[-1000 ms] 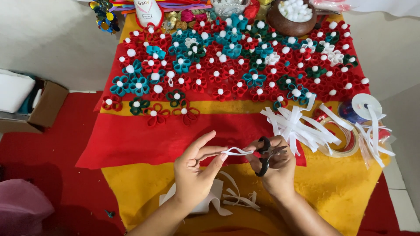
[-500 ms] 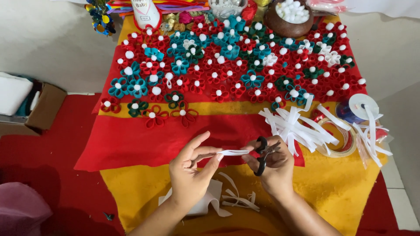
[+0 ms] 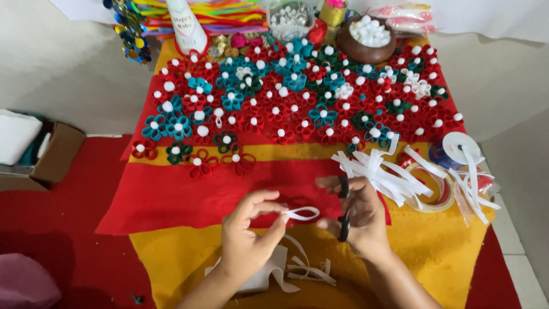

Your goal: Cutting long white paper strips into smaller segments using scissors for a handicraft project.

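My left hand (image 3: 247, 236) pinches a short loop of white ribbon (image 3: 302, 214) between thumb and fingertips, low over the red and yellow felt (image 3: 189, 194). My right hand (image 3: 360, 217) grips black-handled scissors (image 3: 343, 209) just right of the loop; the blades are hidden by my fingers. Several cut white ribbon strips (image 3: 380, 171) lie in a pile beyond my right hand. More white scraps (image 3: 306, 269) and a white sheet (image 3: 269, 272) rest under my wrists.
Several red, teal and green ribbon flowers with white centres (image 3: 297, 97) cover the far felt. A brown bowl of white pompoms (image 3: 369, 37) and a clear container (image 3: 289, 20) stand at the back. Ribbon and tape rolls (image 3: 457, 151) sit right. A cardboard box (image 3: 54, 154) stands left.
The white strip between my hands is now a separate short loop held only by my left hand. My right hand with the scissors has drawn slightly away to the right.
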